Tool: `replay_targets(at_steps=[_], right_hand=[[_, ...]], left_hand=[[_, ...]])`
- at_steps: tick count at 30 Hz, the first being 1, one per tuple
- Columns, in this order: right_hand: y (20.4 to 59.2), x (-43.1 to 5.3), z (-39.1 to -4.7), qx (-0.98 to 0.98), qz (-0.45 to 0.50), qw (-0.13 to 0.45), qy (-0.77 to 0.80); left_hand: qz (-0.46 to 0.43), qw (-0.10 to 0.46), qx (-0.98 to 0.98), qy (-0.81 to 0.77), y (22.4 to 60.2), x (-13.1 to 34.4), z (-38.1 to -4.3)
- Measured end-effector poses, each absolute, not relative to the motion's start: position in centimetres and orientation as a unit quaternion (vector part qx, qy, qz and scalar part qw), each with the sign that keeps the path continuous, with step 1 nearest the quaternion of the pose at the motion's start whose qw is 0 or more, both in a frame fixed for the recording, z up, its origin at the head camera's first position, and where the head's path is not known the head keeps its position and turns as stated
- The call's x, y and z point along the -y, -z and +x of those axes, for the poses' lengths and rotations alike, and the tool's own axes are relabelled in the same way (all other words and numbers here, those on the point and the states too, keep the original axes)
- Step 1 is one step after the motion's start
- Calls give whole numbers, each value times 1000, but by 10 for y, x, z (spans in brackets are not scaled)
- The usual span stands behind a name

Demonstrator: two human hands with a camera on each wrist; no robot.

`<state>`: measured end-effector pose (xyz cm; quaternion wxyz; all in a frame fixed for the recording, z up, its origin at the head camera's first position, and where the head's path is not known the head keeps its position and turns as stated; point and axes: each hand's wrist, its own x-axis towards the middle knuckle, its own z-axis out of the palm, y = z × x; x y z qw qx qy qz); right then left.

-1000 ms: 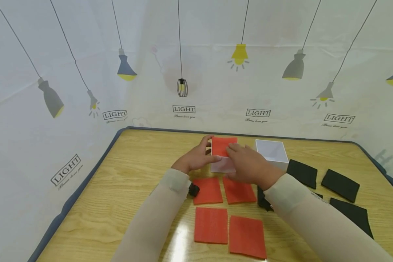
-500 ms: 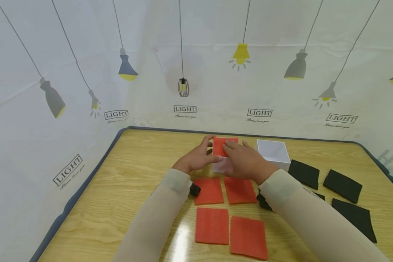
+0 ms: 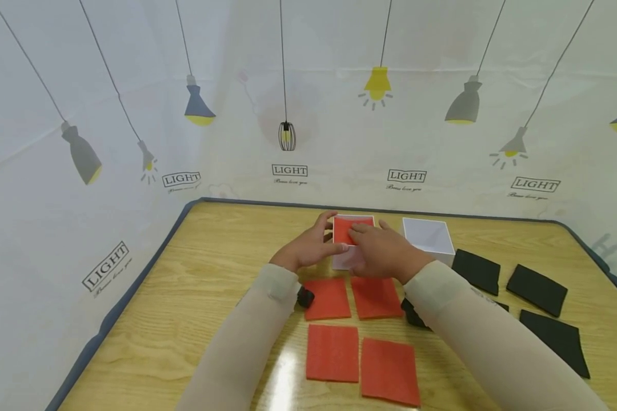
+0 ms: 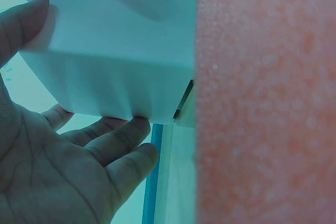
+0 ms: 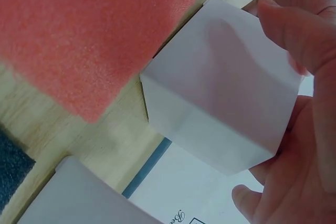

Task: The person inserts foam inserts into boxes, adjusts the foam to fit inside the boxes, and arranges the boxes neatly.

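- While the left hand (image 3: 311, 246) steadies the white, square, open-topped box (image 3: 343, 261), the right hand (image 3: 391, 251) works inside it. Box taken as dial centre; twelve faces the lamp-printed white wall sheet (image 3: 339, 103).
- Left hand: at nine o'clock, clasping the box, thumb on its near face, fingers along its side.
- Right hand: at four, fingers extended onto the thin red foam square (image 3: 341, 230), which sits inside, below the far rim. Force applied: I cannot tell.
- Advised: flat, even pressure, corners included, lest the foam buckle; light left clasp, as the sides may flex.
- Noted: loose red foam squares (image 3: 332, 353) towards six; second white box (image 3: 428, 234) at three; black foam pieces (image 3: 537, 290) about four.
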<state>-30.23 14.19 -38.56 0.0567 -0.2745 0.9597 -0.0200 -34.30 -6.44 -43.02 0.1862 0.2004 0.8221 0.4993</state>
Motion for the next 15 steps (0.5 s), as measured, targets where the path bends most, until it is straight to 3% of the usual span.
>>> replay_targets(at_steps=[15], right_hand=[[375, -144, -301, -952, -292, 83, 40]], left_hand=[[202, 193, -818, -504, 432, 66, -344]])
